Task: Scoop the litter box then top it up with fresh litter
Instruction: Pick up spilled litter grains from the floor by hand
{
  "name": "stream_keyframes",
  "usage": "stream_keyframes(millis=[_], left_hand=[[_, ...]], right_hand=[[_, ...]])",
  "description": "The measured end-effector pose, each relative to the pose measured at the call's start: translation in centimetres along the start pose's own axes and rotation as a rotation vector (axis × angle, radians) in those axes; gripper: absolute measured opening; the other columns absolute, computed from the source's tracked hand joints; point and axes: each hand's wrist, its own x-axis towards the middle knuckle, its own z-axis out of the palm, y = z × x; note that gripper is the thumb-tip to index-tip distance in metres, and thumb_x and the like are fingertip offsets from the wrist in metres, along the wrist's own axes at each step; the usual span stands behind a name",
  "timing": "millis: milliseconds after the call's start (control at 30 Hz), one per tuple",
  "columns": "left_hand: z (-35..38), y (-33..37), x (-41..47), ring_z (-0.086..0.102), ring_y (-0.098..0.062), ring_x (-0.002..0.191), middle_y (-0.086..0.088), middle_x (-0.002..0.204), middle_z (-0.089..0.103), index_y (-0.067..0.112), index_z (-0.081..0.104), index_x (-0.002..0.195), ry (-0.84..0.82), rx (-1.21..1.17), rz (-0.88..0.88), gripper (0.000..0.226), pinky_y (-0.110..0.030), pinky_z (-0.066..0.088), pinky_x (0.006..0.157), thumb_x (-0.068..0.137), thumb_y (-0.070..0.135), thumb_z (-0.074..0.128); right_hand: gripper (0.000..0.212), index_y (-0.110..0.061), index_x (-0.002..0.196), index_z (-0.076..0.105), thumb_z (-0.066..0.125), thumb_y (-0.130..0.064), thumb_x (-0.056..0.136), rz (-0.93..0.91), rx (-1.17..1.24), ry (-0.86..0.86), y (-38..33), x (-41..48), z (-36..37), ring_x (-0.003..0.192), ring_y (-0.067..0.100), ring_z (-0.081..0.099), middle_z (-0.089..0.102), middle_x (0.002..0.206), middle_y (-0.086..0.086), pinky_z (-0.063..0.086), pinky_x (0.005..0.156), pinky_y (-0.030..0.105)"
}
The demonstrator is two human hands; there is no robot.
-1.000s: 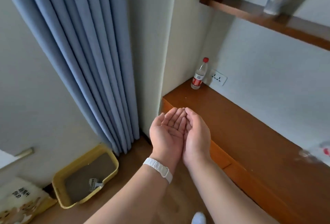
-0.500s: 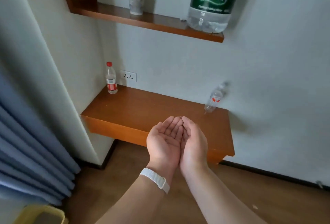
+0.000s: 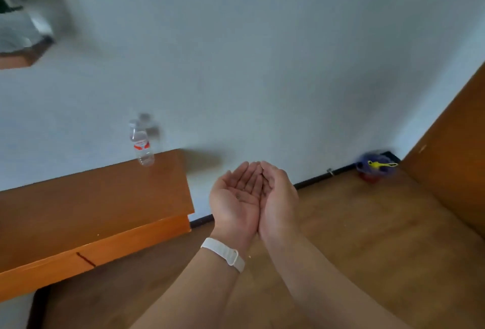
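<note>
My left hand (image 3: pixel 236 197) and my right hand (image 3: pixel 278 197) are held palm up, side by side and touching along their edges, cupped together in front of me above the wooden floor. Nothing lies in either palm. A white band is on my left wrist. The litter box, the scoop and the litter bag are out of view.
A low wooden bench (image 3: pixel 91 210) runs along the white wall at left, with a clear plastic bottle (image 3: pixel 141 145) near its right end. A shelf end (image 3: pixel 18 58) shows at top left. A blurred blue and red object (image 3: pixel 372 168) sits on the floor by a wooden panel (image 3: pixel 451 150).
The view has swung to the right: the curtain and yellow litter box left the frame, and the floor corner with the blue object came in. My cupped hands kept their pose.
</note>
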Motion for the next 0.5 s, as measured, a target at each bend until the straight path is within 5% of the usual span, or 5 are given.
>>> stream_keyframes(millis=[133,333,500], left_hand=[[4.1,-7.0,1.3,0.069,-0.036,0.102,-0.026,0.110,0.069,-0.008,0.065,0.110,-0.034,0.064,-0.099,0.039,-0.041,0.050,0.099,0.098,0.020,0.042],[7.8,-13.7,3.8,0.071,-0.035,0.095,-0.025,0.104,0.070,-0.008,0.066,0.104,-0.060,0.158,-0.232,0.036,-0.040,0.055,0.090,0.096,0.020,0.043],[9.7,-17.3,7.9,0.070,-0.036,0.100,-0.026,0.104,0.070,-0.008,0.066,0.105,-0.060,0.205,-0.329,0.037,-0.041,0.053,0.094,0.096,0.020,0.043]], right_hand=[[0.026,0.004,0.100,0.069,0.061,-0.017,0.088,-0.079,0.035,0.108,-5.9,2.4,-4.5,0.097,0.029,0.070,0.071,0.103,0.019,0.057,0.086,0.038],[0.022,-0.002,0.098,0.071,0.055,-0.015,0.091,-0.189,0.112,0.225,-11.3,5.6,-8.7,0.088,0.020,0.073,0.075,0.095,0.013,0.056,0.066,0.023],[0.022,-0.005,0.090,0.073,0.052,-0.013,0.092,-0.266,0.089,0.329,-13.5,9.7,-10.6,0.085,0.018,0.073,0.075,0.091,0.012,0.056,0.064,0.022]])
